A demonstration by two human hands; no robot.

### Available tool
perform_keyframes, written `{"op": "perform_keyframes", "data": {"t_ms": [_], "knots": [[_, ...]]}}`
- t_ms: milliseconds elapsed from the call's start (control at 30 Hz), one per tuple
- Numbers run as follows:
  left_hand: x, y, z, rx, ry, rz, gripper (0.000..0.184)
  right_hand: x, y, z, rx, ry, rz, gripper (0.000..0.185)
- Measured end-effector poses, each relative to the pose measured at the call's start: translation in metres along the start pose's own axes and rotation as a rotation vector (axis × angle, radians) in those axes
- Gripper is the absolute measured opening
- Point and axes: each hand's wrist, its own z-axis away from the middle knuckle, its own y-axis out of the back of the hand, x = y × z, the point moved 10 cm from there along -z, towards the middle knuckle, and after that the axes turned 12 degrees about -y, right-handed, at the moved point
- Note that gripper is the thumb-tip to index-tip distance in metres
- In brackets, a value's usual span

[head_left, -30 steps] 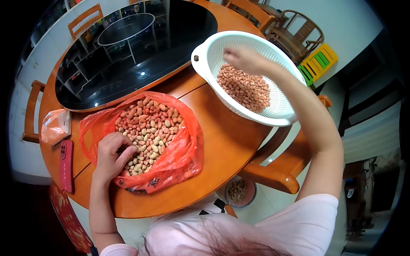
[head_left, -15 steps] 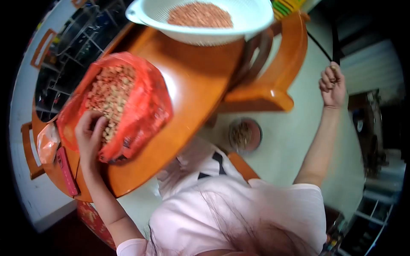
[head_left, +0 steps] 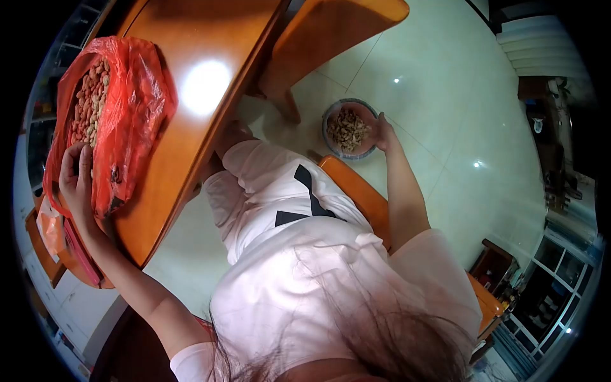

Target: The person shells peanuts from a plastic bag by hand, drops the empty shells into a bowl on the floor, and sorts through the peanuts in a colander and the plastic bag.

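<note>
Inside a red plastic bag (head_left: 137, 95) on the wooden table lie shelled-looking reddish nuts and tan peanuts (head_left: 94, 102). My left hand (head_left: 76, 178) rests at the bag's near opening, its fingers curled against the thumb over the peanuts. Whatever is between those fingertips is hidden. Low on my right, a round bin (head_left: 326, 121) contains a heap of peanut shells (head_left: 347, 130). My right hand (head_left: 382, 134) is closed at the bin's right rim, with the thumb pointing up and the other fingers partly hidden.
The wooden table (head_left: 184, 134) curves along my left side. A wooden chair (head_left: 337, 28) stands beyond the bin, and an orange wooden seat (head_left: 363, 194) is beside my leg. On the table's near end are a red phone-like case (head_left: 81, 254) and an orange-white packet (head_left: 51, 229).
My right hand has come down from a raised fist to the bin's rim. My left hand stays at the bag, its fingers drawn closer together. The view has tilted, and the colander has left it.
</note>
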Motion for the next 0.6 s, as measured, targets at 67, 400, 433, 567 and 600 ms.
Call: {"op": "perform_keyframes", "data": {"t_ms": [67,400,433,567,600], "knots": [[-0.002,0.000,0.002,-0.009,0.046,0.009,0.017,0.000,-0.019,0.002,-0.107,0.045,0.008,0.053],[0.018,0.001,0.001,0.137,0.075,0.096,0.016,-0.022,-0.144,0.121,0.073,0.479,1.209,0.021],[0.025,0.003,0.000,0.168,0.060,0.078,0.016,-0.009,-0.160,0.126,-0.049,0.387,1.308,0.019],[0.031,0.014,-0.001,0.274,0.046,0.134,0.015,-0.016,-0.310,0.252,-0.310,0.691,1.368,0.008],[0.027,0.014,0.002,0.308,0.118,0.247,0.014,-0.019,-0.346,0.288,-0.377,0.840,1.322,0.005]]}}
